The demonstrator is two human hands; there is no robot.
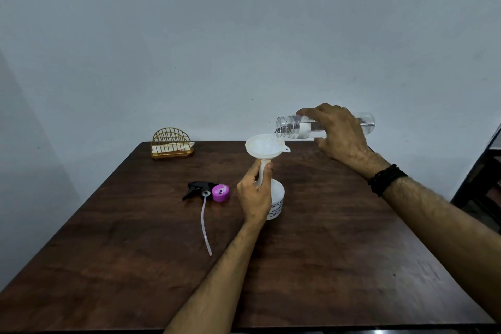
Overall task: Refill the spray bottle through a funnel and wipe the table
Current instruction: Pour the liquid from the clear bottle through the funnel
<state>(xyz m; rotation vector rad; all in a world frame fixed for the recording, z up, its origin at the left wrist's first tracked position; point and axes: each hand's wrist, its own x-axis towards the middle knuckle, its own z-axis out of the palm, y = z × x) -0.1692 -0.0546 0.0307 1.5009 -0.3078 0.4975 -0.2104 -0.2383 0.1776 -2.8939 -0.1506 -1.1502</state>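
Note:
A white spray bottle [277, 199] stands on the dark wooden table [339, 238] with a white funnel [264, 147] set in its neck. My left hand [254, 198] grips the funnel's stem and the bottle's neck. My right hand [339, 130] holds a clear plastic bottle [291, 125] tipped almost level, its open mouth over the funnel bowl; a thin stream of water runs into the funnel. The black trigger spray head [196, 188] with its long white dip tube [205, 228] lies on the table left of the bottle.
A purple bottle cap [221, 193] lies beside the spray head. A gold wire napkin holder [172, 143] with white napkins stands at the table's far left corner. A pale wall rises behind; dark furniture [482, 171] shows at the right edge.

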